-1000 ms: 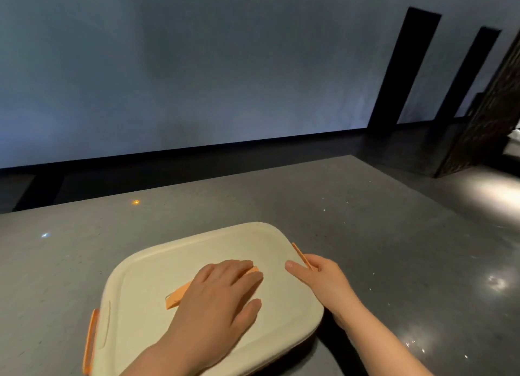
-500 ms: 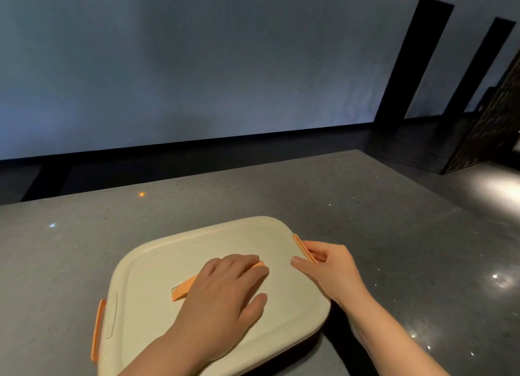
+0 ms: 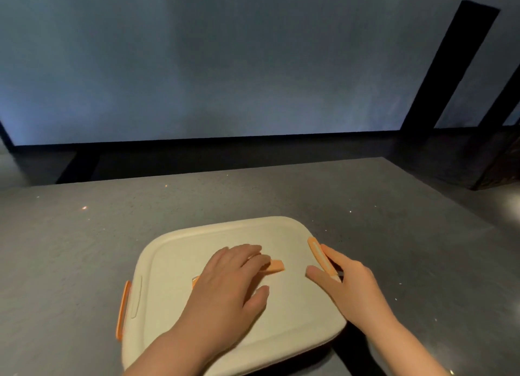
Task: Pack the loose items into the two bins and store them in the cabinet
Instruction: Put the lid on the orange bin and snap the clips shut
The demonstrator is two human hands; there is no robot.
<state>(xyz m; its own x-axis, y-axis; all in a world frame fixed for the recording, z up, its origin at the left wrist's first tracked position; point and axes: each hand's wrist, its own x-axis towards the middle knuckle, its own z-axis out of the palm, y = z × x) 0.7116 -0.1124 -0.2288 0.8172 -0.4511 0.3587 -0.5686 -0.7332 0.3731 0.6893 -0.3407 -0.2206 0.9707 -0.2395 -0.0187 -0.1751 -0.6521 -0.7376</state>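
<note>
Cream bin lid [image 3: 225,234] seated on its bin near the front edge of the grey desk [image 3: 365,206], roughly mid-width, turned slightly askew. Orange handle [image 3: 274,266] across the lid's middle, mostly covered. Orange latch [image 3: 320,256] at the right rim standing up, seemingly not yet snapped down; its twin [image 3: 123,309] at the left rim lying flat against the side.

Possible trouble from here: the right latch popping back, or the lid riding up at that side if pressed unevenly; probably a sliding bin too, should the steadying pressure ease on the smooth desk.

Left hand [image 3: 225,285] laid flat on the lid's centre, fingers spread and straight over the handle, pressing rather than gripping. Right hand [image 3: 349,282] at the right rim, thumb on the lid top, fingers outside the latch, lightly pinching it.
</note>
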